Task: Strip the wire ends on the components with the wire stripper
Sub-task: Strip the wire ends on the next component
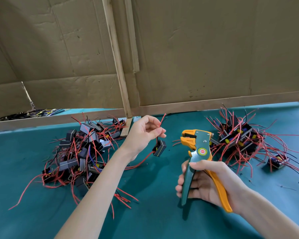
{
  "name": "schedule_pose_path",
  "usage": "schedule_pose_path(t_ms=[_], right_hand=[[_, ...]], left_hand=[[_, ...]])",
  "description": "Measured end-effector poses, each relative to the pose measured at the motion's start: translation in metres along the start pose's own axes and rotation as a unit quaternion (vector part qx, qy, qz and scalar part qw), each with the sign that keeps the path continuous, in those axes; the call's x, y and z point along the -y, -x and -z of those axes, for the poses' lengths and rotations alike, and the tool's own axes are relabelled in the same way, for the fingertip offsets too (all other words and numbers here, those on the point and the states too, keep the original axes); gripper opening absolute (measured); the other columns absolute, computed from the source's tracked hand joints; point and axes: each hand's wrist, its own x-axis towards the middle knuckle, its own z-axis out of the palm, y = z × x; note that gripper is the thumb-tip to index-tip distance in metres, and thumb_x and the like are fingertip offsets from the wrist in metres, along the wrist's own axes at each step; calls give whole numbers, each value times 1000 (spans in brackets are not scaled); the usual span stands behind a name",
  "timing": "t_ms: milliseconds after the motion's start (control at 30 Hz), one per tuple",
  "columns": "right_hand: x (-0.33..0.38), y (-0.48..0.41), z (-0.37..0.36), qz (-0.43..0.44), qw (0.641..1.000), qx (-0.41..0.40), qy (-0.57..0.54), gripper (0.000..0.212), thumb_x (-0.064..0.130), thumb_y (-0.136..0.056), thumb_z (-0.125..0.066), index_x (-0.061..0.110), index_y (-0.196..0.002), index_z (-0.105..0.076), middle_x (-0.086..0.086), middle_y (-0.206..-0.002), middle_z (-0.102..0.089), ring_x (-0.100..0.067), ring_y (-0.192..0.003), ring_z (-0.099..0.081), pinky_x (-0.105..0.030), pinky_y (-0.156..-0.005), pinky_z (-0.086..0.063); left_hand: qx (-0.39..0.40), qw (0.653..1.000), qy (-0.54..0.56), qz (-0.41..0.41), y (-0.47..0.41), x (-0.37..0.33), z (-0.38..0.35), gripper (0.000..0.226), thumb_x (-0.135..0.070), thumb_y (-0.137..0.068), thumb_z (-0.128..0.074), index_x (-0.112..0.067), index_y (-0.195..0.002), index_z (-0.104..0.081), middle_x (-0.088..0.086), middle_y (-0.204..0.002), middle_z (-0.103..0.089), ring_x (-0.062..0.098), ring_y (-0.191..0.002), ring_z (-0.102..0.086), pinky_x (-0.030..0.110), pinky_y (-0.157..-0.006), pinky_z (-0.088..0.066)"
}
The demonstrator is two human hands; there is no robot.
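My left hand (143, 131) pinches a red and a black wire (161, 121) between thumb and fingertips, above the green table. A small black component (160, 147) dangles from those wires just below the hand. The wire ends stick up past my fingers. My right hand (205, 181) grips the handles of the green and orange wire stripper (199, 149), held upright with its orange jaws (188, 139) pointing left, a short way right of the hanging component. The jaws hold no wire.
A pile of black components with red wires (83, 154) lies on the left of the green table (154, 213). A second pile (240, 137) lies at the right. Cardboard walls (214, 49) and a wooden post (121, 80) close off the back.
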Motion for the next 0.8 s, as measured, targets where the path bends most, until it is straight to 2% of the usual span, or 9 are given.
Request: schedule_pose_path(t_ms=[233, 400, 467, 600, 800], right_hand=[[0, 0, -3, -2, 1000, -8, -3, 26, 14, -65, -76, -1, -83, -65, -29, -85, -62, -45, -81, -64, -53, -78, -54], [2, 3, -7, -2, 1000, -2, 16, 25, 16, -66, -74, 0, -82, -64, -29, -85, -62, -45, -81, -64, -52, -79, -54], [1, 4, -8, 0, 1000, 4, 29, 24, 18, -68, -72, 1, -82, -64, -28, -85, -62, -45, -81, -64, -52, -80, -54], [0, 7, -11, 20, 999, 8, 46, 24, 18, -68, -72, 1, -83, -65, -28, -85, -62, -45, -81, -64, -52, -80, -54], [0, 8, -13, 60, 994, 22, 86, 28, 16, -67, -80, 3, -86, -65, -30, -85, -62, -46, -82, -65, -53, -79, -53]], left_hand=[[-10, 999, -39, 31, 1, -1, -2, 22, 7, -95, -47, -13, -86, -47, 8, -79, -60, 14, -74, -67, 24, -79, -55], [1, 998, -59, 33, 4, -7, -2, 27, 6, -97, -44, -15, -86, -56, 3, -79, -59, 7, -67, -64, 22, -77, -53], [0, 997, -68, 25, 5, -12, -3, 28, 4, -97, -45, -17, -87, -61, -1, -76, -60, 7, -68, -61, 19, -73, -53], [19, 1000, -3, 17, 8, -25, -3, 16, -2, -94, -55, -12, -89, -66, -5, -67, -58, 6, -60, -47, 15, -59, -43], [67, 998, 16, 7, 13, -34, -6, 10, -4, -90, -61, -12, -88, -67, -11, -62, -54, 3, -57, -45, 15, -58, -41]])
